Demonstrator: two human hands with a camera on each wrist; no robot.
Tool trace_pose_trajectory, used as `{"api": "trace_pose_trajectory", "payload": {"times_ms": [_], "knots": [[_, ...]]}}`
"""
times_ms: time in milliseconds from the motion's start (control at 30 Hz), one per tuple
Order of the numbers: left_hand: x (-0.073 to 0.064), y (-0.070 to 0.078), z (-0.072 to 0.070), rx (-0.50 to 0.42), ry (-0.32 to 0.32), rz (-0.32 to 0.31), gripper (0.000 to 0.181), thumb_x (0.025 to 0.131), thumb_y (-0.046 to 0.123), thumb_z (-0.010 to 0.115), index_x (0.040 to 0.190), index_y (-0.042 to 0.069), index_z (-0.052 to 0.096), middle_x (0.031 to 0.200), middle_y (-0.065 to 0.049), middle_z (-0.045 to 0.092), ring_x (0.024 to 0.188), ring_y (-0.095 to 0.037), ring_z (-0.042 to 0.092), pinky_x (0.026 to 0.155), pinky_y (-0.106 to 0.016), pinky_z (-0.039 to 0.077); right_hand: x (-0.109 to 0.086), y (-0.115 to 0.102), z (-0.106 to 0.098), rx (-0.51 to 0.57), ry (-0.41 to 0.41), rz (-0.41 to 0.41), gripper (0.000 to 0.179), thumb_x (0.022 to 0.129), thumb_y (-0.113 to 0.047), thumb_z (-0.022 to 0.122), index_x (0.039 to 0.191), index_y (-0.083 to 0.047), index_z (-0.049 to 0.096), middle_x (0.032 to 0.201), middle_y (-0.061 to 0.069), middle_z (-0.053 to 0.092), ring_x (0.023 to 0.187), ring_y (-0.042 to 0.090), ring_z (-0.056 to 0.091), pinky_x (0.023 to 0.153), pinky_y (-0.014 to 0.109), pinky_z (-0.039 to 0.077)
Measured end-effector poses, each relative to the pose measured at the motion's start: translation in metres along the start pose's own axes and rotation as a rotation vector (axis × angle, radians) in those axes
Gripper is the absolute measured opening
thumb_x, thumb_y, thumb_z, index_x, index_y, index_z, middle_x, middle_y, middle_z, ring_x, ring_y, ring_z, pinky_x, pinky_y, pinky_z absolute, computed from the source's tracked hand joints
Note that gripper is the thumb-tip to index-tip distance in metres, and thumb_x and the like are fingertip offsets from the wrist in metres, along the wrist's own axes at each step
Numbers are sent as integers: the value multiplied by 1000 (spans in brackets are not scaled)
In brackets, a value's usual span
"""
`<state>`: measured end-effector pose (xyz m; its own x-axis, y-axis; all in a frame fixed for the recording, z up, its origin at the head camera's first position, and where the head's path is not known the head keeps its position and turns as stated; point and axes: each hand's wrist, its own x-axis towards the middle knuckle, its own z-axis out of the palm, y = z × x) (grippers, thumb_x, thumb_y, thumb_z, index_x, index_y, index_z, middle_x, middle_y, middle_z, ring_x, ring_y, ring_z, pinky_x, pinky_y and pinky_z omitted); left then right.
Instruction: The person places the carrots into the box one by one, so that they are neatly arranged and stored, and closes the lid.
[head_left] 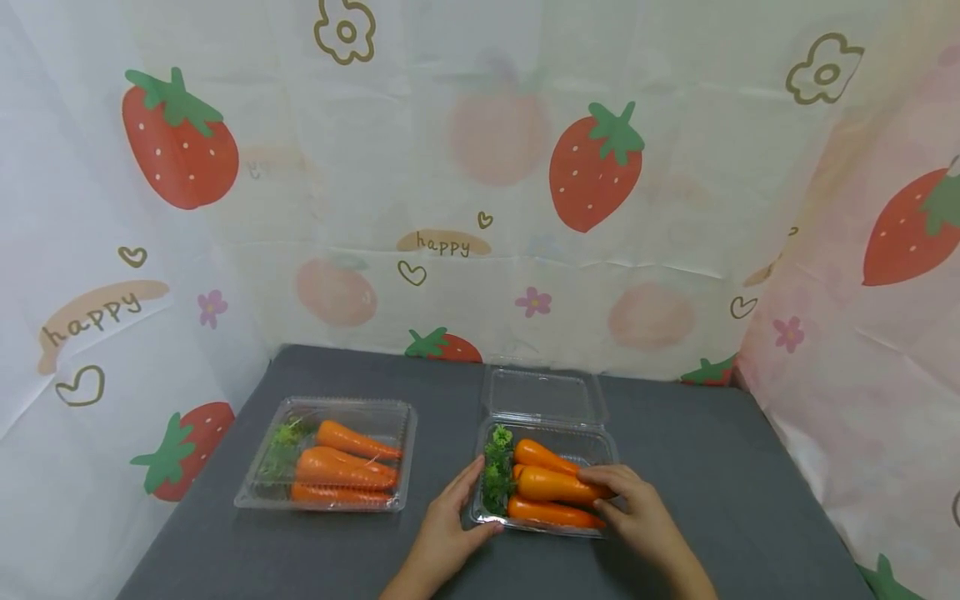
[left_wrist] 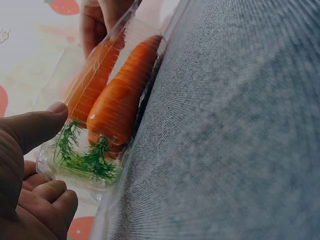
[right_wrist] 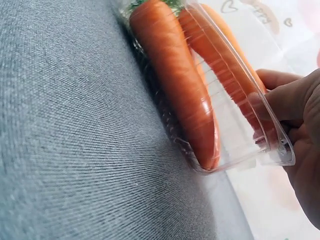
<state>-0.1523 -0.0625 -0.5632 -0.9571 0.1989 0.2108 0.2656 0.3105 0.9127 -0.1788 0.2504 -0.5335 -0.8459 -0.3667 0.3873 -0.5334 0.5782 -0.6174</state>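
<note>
A clear plastic clamshell container [head_left: 542,531] stands at the middle of the table with its lid [head_left: 543,393] folded back. Several orange carrots lie in it, their green leafy tops [head_left: 495,483] at the left end. My left hand [head_left: 450,521] holds the container's front left corner, thumb at the front rim and fingers along the left side. At the right end, my right hand [head_left: 637,508] pinches the narrow tip of the middle carrot [head_left: 555,483]. In the right wrist view its thumb shows through the clear wall, inside the container.
To the left stands a second clear clamshell container [head_left: 408,458], its lid down over several carrots [head_left: 348,468]. Grey cloth [head_left: 712,467] covers the table. A printed curtain [head_left: 480,150] with strawberries rises at the back and both sides.
</note>
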Motion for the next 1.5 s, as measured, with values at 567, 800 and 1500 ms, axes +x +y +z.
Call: {"api": "trace_pose_trajectory", "payload": {"times_ms": [567, 800, 1500], "knots": [[-1, -2, 0, 2, -12, -16, 94, 80, 25, 89, 159, 14, 39, 164, -5, 38, 147, -32, 41, 111, -50, 48, 4, 0, 2, -84, -113, -43, 52, 81, 12, 78, 125, -15, 71, 123, 3, 70, 111, 25, 66, 87, 33, 62], [0, -4, 0, 16, 7, 15, 93, 80, 26, 89, 157, 10, 42, 162, -8, 41, 146, -35, 42, 109, -54, 49, 5, -1, 4, -110, -126, -69, 50, 81, 10, 78, 124, -14, 72, 122, 1, 71, 113, 25, 66, 93, 44, 61], [0, 0, -2, 15, 0, 23, 94, 80, 22, 89, 159, 10, 39, 163, -11, 39, 146, -35, 41, 112, -50, 46, 6, -5, 4, -115, 19, -74, 47, 77, 7, 84, 119, -13, 75, 118, -2, 72, 110, 24, 67, 90, 39, 62]]}}
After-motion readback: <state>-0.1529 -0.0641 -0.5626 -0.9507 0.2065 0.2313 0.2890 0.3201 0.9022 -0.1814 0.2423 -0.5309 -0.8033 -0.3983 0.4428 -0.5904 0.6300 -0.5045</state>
